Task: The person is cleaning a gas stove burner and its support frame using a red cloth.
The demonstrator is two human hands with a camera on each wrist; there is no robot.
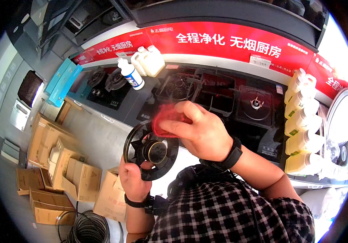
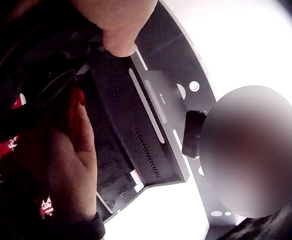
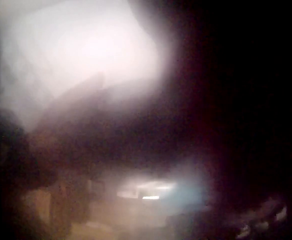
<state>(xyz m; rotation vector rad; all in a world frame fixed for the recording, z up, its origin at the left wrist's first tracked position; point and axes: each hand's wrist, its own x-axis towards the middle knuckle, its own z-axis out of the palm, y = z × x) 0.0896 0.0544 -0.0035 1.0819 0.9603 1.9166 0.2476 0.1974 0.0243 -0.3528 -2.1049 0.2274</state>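
Note:
In the head view, my left hand [image 1: 135, 184] grips a round black stove pan support [image 1: 154, 175] from below, thumb over its near edge. A dark round center with a brass-colored rim shows inside the ring. My right hand [image 1: 206, 135] pinches a red cloth [image 1: 166, 119] at the ring's upper right edge, overlapping it in this view. In the left wrist view, the left thumb [image 2: 121, 45] appears at the top and the right hand [image 2: 76, 170] below the dark ring. The right wrist view is too blurred to show the hand's work.
Behind the hands runs a dark counter with built-in gas stoves [image 1: 255, 103]. A white bottle with a blue label [image 1: 131, 75] and pale jugs [image 1: 151, 60] stand there. Several yellowish jugs [image 1: 299, 121] line the right side. Cardboard boxes [image 1: 83, 178] and a coiled black hose [image 1: 88, 229] lie on the floor.

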